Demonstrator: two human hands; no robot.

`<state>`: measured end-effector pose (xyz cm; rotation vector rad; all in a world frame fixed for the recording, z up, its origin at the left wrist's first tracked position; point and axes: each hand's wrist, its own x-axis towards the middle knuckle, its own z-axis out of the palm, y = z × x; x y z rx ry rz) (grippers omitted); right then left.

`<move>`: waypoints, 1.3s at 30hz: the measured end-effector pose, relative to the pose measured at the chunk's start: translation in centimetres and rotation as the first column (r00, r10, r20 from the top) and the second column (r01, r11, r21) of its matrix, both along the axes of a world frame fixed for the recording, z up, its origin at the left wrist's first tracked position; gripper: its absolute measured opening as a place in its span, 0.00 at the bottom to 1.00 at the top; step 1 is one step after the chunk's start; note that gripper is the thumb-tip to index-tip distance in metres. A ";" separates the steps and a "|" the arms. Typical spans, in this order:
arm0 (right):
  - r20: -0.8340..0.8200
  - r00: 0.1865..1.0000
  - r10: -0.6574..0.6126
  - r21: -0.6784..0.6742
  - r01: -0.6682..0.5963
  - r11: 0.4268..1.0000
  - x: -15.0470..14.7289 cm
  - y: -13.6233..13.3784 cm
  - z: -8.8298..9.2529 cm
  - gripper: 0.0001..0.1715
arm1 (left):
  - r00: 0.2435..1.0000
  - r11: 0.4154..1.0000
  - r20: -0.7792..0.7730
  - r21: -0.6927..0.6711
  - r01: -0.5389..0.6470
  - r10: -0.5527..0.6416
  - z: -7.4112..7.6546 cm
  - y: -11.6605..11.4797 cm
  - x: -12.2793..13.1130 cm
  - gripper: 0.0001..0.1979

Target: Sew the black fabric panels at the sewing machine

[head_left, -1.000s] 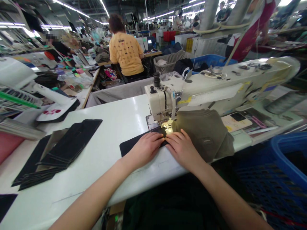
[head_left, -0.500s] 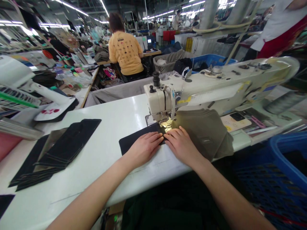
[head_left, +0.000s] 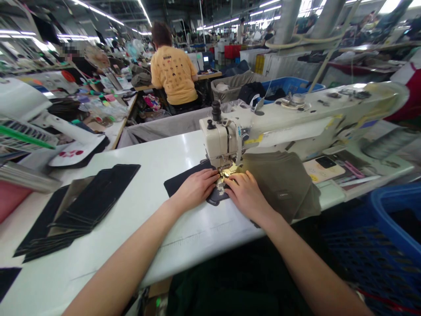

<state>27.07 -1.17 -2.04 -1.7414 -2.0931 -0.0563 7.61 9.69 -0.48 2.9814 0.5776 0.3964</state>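
Observation:
My left hand [head_left: 197, 186] lies with fairly straight fingers over a dark fabric piece [head_left: 182, 177], fingertips close to the presser foot [head_left: 228, 172] of a sewing machine [head_left: 219, 140]. The fabric runs on behind the hand towards the needle; part of it is covered. My right hand [head_left: 248, 193] is just right of the needle, fingers bent and thumb tucked in by the metal plate [head_left: 215, 196]. A small dark corner pokes out below its wrist; what the fingers hold is hidden. Beside this hand rests a stack of olive-grey fabric pieces [head_left: 279, 175] with a small label.
Dark stitched fabric pieces [head_left: 98, 197] lie stacked on the white table [head_left: 158, 158] at left. A phone [head_left: 324, 169] and a thread cone [head_left: 391, 142] are at right. A blue basket [head_left: 378, 228] stands below right. A person in a yellow shirt [head_left: 173, 72] sits ahead.
Both hands have come slightly apart, uncovering the metal plate by the needle. The dark fabric under my left hand has shifted away from me. A dark corner now shows below my right wrist.

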 end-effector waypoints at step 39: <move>-0.213 0.958 0.193 0.222 -0.145 0.964 -1.4 -5.0 0.0 0.15 | 0.662 0.793 -0.472 0.149 -0.590 0.582 4.1 -7.1 -5.3 0.13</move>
